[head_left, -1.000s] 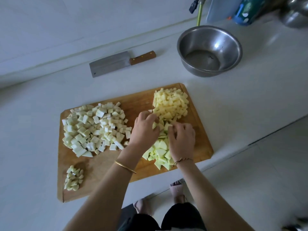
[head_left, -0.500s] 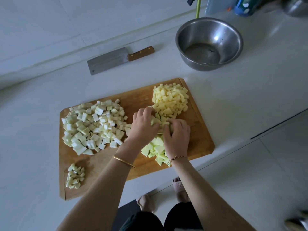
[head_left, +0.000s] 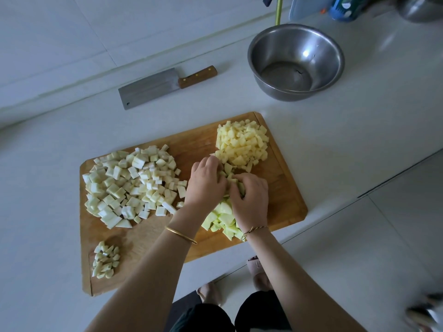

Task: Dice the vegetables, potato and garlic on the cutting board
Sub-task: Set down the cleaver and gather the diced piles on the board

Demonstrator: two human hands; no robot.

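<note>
The pale green diced vegetable heap [head_left: 221,220] lies at the near edge of the rectangular wooden cutting board [head_left: 285,195], right of its middle. Both hands dig into its far end: the left hand [head_left: 206,183] and the right hand [head_left: 250,200] have their fingers curled round green dice, knuckles nearly touching. Just beyond them the yellow diced potato pile [head_left: 242,143] sits at the far right corner. A big white diced vegetable pile [head_left: 129,185] covers the board's left half, and a small chopped garlic pile [head_left: 105,259] lies towards the near left corner. On the white counter [head_left: 335,144] behind the board a steel cleaver with a wooden handle [head_left: 153,87] lies flat, with a round stainless steel bowl [head_left: 296,61] to its right.
</note>
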